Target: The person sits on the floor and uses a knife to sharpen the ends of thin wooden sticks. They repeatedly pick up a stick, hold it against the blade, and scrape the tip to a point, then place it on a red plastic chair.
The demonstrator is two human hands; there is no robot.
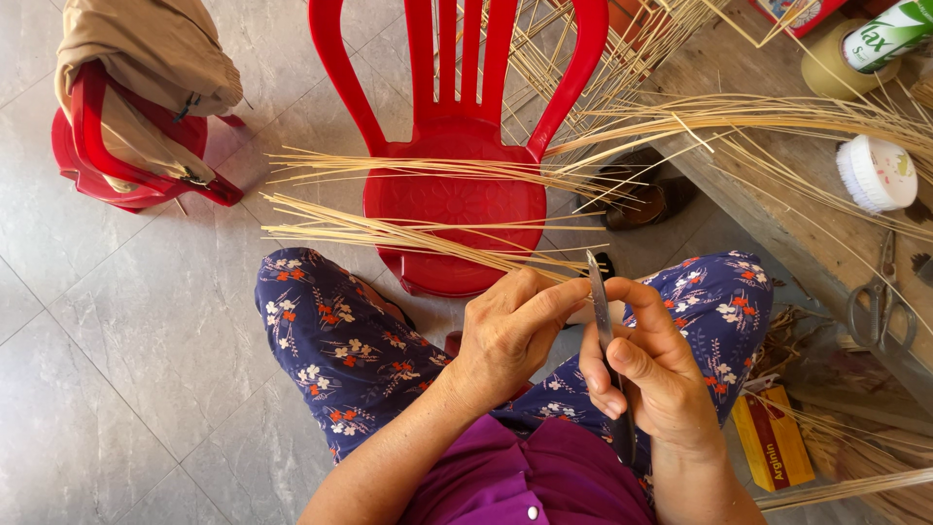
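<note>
Right hand (649, 374): closed around a narrow-bladed knife (603, 321), blade up. Left hand (505, 335): fingers pinching thin bamboo strips (408, 233) against the blade; strips fan leftward over the red plastic chair (457, 194). Strips judged light, springy, splintery-edged, apt to snap; best held near the blade, between fingertips.

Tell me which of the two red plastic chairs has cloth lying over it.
The chair at the upper left, lying tipped on the floor, has beige cloth draped over it. The other red chair, upright ahead of the knees, carries only thin cane strips.
</note>
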